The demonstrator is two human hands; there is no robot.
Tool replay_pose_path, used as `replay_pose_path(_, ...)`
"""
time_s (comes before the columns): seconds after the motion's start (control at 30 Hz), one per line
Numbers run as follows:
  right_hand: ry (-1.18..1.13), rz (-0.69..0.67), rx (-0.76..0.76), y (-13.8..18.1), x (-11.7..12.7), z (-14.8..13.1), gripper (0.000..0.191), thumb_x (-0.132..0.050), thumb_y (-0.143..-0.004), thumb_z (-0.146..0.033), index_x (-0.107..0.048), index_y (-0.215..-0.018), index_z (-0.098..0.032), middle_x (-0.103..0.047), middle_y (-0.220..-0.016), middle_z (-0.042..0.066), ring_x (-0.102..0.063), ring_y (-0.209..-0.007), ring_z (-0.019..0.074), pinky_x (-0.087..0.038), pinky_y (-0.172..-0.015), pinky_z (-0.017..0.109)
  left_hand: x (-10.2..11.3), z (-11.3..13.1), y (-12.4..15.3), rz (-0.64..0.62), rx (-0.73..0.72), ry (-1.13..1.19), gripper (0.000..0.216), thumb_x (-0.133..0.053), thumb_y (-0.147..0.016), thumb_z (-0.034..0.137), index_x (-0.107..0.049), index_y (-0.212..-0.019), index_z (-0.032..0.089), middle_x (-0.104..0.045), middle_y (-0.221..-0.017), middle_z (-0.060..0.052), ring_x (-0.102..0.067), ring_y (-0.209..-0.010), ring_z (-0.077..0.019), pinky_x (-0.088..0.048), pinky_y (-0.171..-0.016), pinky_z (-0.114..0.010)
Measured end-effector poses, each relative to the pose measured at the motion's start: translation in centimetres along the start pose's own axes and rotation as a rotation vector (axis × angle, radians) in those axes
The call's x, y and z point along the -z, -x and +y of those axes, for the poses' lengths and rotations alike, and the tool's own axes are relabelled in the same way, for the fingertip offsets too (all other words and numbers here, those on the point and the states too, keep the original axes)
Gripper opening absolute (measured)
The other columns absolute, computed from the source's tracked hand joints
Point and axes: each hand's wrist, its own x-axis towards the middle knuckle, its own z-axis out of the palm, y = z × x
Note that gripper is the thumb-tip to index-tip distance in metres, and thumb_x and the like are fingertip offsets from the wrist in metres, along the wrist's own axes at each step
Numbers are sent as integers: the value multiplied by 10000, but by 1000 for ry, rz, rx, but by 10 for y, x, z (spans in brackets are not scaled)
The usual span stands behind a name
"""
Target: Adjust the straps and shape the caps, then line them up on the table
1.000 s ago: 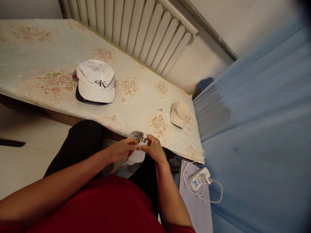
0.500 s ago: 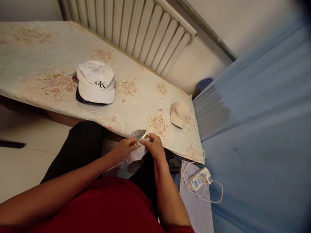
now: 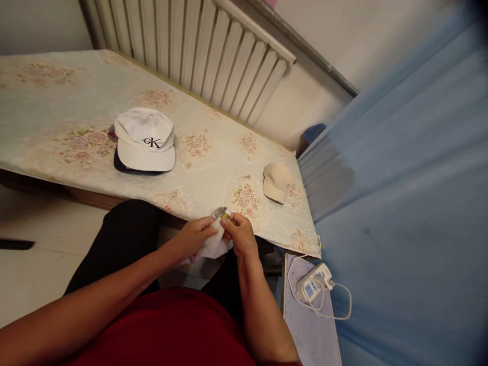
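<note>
My left hand (image 3: 194, 238) and my right hand (image 3: 238, 235) meet over my lap, just in front of the table edge. Both pinch a white cap (image 3: 213, 245) at its back strap, where a small metal buckle (image 3: 224, 216) shows between the fingertips. The cap hangs down between my hands, mostly hidden by them. On the table a white cap with black letters (image 3: 145, 140) lies on top of a dark cap (image 3: 129, 168). A beige cap (image 3: 277, 181) lies near the table's right corner.
The floral-covered table (image 3: 57, 112) stands against a white radiator (image 3: 198, 51). A blue curtain (image 3: 400, 193) fills the right side. Below the table's corner a white device with a cord (image 3: 312, 287) rests on a pale cloth-covered surface (image 3: 308, 325). Tiled floor is at the left.
My hands rose slightly towards the table edge, still working the strap and buckle. The view tilted a little, so the table and caps sit lower in the picture.
</note>
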Motion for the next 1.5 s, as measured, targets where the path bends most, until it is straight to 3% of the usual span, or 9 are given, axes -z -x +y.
replay_pose_path(0.17, -39, 28, -2, 5, -3, -5, 299, -697, -671, -417, -482, -613, -217, -404, -389, -105, -338, -369, 67, -262, -428, 221, 1, 10, 4, -85, 34, -37, 261, -637, -771, 434, -611, -813, 178, -540, -606, 33, -457, -480, -110, -276, -444, -222)
replay_pose_path(0.33, 12, 87, 38, 11, -6, -12, 238, -683, -695, -399, -551, -655, -205, -444, -420, -89, -361, -384, 72, -268, -419, 219, 0, 16, 5, -90, 8, -7, 315, -635, -784, 480, -603, -812, 168, -564, -654, 17, -476, -540, -119, -321, -505, -231)
replay_pose_path(0.67, 113, 159, 115, 21, 8, -14, 164, -657, -754, -358, -650, -837, -217, -469, -466, -80, -415, -404, 98, -342, -428, 231, 11, 23, 8, -158, 39, 230, 280, -693, -782, 401, -631, -919, 164, -628, -782, 3, -537, -652, -130, -382, -613, -237)
replay_pose_path(0.93, 132, 293, 193, 22, 16, -24, 127, -645, -746, -334, -632, -801, -220, -572, -615, -37, -460, -500, 116, -389, -495, 253, 19, 22, 7, -196, 54, 221, 282, -700, -802, 432, -624, -840, 162, -568, -692, 27, -482, -588, -97, -343, -557, -216)
replay_pose_path(1.2, 204, 337, 263, 30, 10, -19, 102, -620, -770, -295, -664, -811, -213, -605, -716, -8, -521, -651, 147, -419, -618, 272, 25, 26, 10, -253, 120, 393, 317, -728, -794, 359, -662, -1020, 146, -690, -873, -54, -605, -725, -150, -442, -664, -252)
replay_pose_path(1.5, 316, 398, 385, 39, -2, -21, 88, -601, -824, -267, -659, -794, -208, -627, -746, 2, -568, -699, 154, -448, -670, 276, 23, 42, 5, -196, 130, 594, 263, -739, -750, 190, -672, -992, 109, -709, -842, -86, -652, -716, -165, -502, -667, -254)
